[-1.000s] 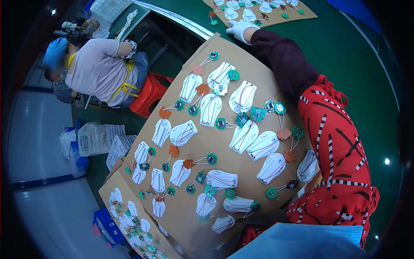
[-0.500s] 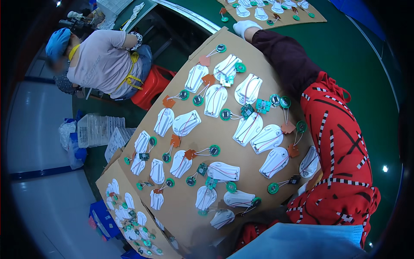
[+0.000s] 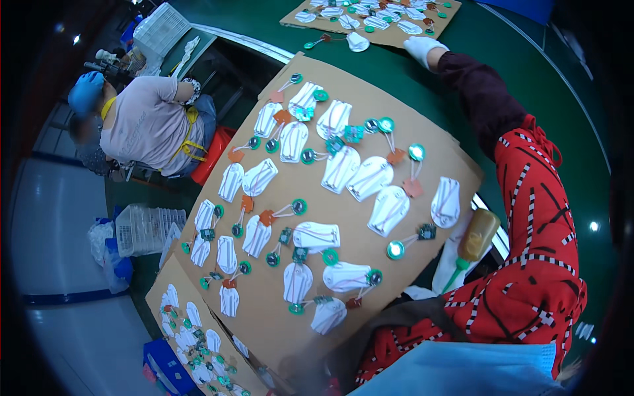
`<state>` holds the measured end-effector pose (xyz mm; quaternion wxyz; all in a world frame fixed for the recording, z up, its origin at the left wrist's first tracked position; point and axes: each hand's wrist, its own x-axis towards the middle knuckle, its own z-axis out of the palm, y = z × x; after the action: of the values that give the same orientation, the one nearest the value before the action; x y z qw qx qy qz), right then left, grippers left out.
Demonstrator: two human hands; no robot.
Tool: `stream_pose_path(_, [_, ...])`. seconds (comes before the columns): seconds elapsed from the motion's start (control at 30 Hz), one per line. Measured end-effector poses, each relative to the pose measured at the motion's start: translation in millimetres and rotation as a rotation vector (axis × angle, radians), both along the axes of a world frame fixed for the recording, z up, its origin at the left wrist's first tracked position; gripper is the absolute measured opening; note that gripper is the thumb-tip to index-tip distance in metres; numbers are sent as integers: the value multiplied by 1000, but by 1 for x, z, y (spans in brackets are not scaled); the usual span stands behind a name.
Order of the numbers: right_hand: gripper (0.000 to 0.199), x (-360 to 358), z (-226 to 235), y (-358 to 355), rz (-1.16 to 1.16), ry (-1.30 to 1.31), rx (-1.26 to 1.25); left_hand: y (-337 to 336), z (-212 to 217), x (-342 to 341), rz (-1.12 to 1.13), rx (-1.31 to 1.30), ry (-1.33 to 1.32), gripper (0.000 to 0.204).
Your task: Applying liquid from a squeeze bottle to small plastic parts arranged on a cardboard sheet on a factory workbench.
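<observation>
My right hand (image 3: pixel 422 51), in a white glove, reaches far out to the front edge of the far cardboard sheet (image 3: pixel 444 25). How its fingers lie there is too small to make out. My left hand does not show. Spread over the near cardboard sheet (image 3: pixel 370 274) are several white plastic shells (image 3: pixel 340 168) with thin red wires, joined by white leads to green round discs (image 3: pixel 298 206), green circuit boards (image 3: pixel 354 134) and orange square pieces (image 3: pixel 267 217). Beyond the near sheet's right edge, a brownish bottle (image 3: pixel 478 235) with a green nozzle rests against white cloth-like material (image 3: pixel 446 264).
Shells crowd a third cardboard sheet (image 3: pixel 162 290) at lower left. One shell (image 3: pixel 357 42) lies off the far sheet's front edge on the green surface (image 3: pixel 508 79). At left a co-worker (image 3: pixel 148 122) sits on a red stool (image 3: pixel 214 155), near plastic crates (image 3: pixel 148 231).
My right hand has moved right along the far sheet's front edge. The view has shifted, and the near sheet now sits further left in it. The bottle has come into sight.
</observation>
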<state>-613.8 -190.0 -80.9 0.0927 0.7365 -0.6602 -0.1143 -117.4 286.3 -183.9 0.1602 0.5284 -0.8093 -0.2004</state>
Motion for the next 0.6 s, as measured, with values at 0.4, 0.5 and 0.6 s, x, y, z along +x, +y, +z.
stream_pose_path(0.4, [18, -132, -18, 221, -204, 1, -79, 53, 13, -8, -164, -177, -15, 34])
stream_pose_path(0.5, [18, -155, -30, 271, -204, -58, -128, 56, 15, -7, -164, -266, -45, 36])
stream_pose_path(0.6, [18, -169, -36, 324, -222, -120, -165, 57, 12, -3, -168, -243, -76, 33])
